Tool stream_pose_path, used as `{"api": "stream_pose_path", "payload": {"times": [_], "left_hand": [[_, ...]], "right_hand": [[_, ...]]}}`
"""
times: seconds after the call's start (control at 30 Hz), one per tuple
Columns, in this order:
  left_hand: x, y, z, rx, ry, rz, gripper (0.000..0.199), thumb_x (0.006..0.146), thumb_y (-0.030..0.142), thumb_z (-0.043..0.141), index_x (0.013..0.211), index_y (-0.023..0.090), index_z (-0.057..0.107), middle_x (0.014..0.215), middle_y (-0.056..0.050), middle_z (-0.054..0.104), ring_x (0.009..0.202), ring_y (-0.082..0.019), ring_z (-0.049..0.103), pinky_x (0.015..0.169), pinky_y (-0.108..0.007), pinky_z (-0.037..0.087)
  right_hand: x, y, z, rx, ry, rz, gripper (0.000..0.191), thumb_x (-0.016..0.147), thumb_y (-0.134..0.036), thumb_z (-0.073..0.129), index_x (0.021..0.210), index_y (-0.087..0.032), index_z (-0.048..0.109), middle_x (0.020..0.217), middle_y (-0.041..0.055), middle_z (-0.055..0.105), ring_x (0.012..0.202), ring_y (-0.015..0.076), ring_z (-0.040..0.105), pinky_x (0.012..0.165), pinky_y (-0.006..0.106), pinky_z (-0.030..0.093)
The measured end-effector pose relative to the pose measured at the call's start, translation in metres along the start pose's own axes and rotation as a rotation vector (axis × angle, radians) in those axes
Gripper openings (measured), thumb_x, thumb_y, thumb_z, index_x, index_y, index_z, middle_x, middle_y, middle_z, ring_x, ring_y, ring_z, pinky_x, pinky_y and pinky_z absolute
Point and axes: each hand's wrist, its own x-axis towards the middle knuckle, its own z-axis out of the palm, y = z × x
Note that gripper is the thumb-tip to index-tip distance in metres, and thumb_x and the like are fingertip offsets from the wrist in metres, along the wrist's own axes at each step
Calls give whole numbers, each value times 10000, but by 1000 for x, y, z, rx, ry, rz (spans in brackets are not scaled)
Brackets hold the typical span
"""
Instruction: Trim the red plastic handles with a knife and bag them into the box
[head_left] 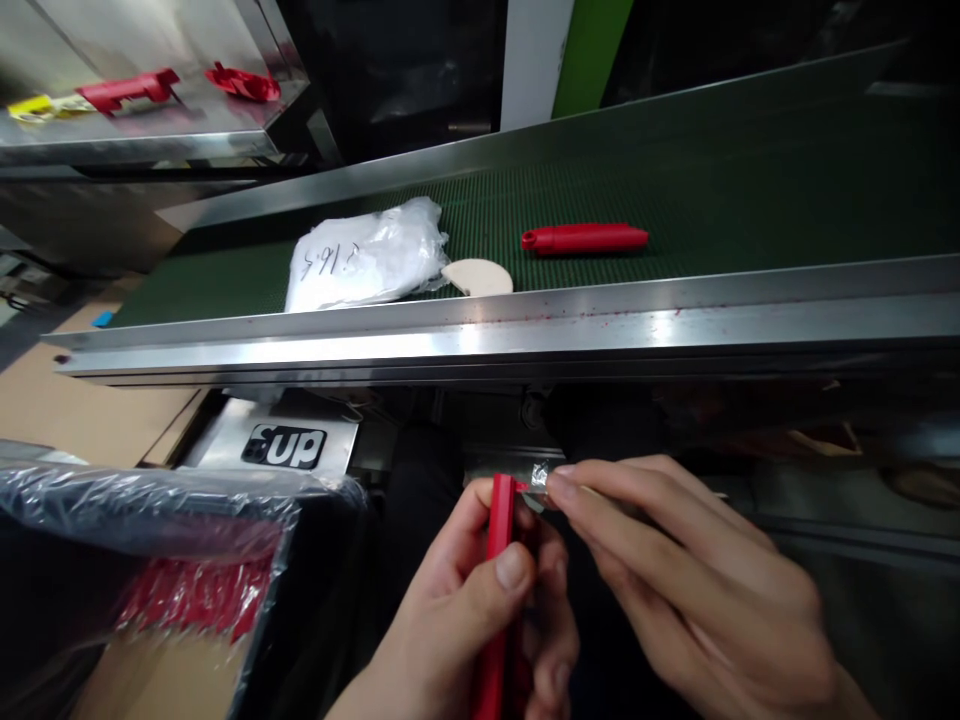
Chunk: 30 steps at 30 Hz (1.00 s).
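My left hand (480, 600) is closed around a long red plastic part (501, 520), held upright with the thumb pressed along its side. My right hand (675, 560) pinches a small shiny metal blade (539, 476) between thumb and fingers. The blade's tip is at the upper end of the red part, beside a small red bit there; whether it touches is hard to tell. Most of the blade's handle end is hidden by my fingers. Beyond my hands, another red plastic part (585, 238) lies on the green conveyor belt (480, 215).
A metal rail (600, 318) edges the belt in front of me. On the belt rest a white plastic bag (360, 255) and a beige disc piece (482, 276). At left stand a plastic-lined box (277, 560) with red parts and a phone (285, 446). More red parts (244, 83) lie on a metal table.
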Motion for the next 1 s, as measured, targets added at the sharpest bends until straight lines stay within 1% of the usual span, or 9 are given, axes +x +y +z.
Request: {"api": "stream_pose_path", "payload": {"times": [0.13,0.23,0.3,0.4,0.47,0.6,0.73,0.87,1.0], "left_hand": [[1,-3,0,-9,-16,25,156,949,347,515,1069,248,502,889,-11,552,501,-25,539,457,-124,481],[1,-6,-1,-4,25,50,121,954,314,502,1050,240,514,878,-8,567,474,-21,526,430,-111,458],[-1,-7,-1,-25,18,56,92,954,283,503,1024,227,522,866,-6,577,475,-26,534,427,-107,448],[-5,-6,-1,-91,-48,-22,148,901,272,622,986,191,533,887,-26,611,634,-61,613,576,-132,496],[-6,-5,-2,-110,-81,-58,215,895,338,635,1011,179,549,894,-70,657,707,-96,647,632,-145,499],[-4,-3,-5,-219,-72,-81,364,954,448,462,1109,148,598,868,-142,708,595,-139,663,495,-167,497],[-5,-5,-6,-309,-28,-174,415,950,428,445,1049,85,658,764,-124,703,559,-123,653,510,-158,494],[-7,-2,-6,-261,-40,-162,455,975,407,353,1027,81,666,606,-81,648,507,-131,624,496,-173,463],[-5,9,-6,-163,-91,-266,465,978,414,303,1015,117,659,544,-55,592,451,-140,580,471,-190,422]], "right_hand": [[0,2,1,-12,0,-9,330,883,1,522,1155,-120,664,1060,112,649,987,181,609,799,305,541],[-1,3,1,-8,3,-23,324,882,4,519,1147,-114,665,1040,112,652,972,183,613,785,307,538],[-3,6,0,-9,7,-35,337,869,15,533,1159,-102,658,1044,118,648,979,193,610,791,318,531],[-5,12,-3,-33,75,-6,423,833,60,555,1219,-97,626,1087,121,634,992,195,601,822,335,515],[-6,15,-5,-37,98,31,439,827,75,553,1226,-96,620,1118,119,621,1004,188,594,838,331,505],[-5,16,-10,14,-29,-46,368,862,22,548,1192,-113,639,1130,111,612,1044,199,569,837,338,488],[-5,18,-12,49,-126,-136,419,854,17,525,1233,-136,617,1189,115,591,1059,238,535,839,398,462],[-6,25,-11,40,-156,-182,480,851,29,449,1279,-140,588,1248,107,567,1075,255,508,865,445,421],[-7,27,-10,6,-165,-204,475,854,21,449,1279,-140,587,1251,101,567,1084,257,500,878,446,407]]}}
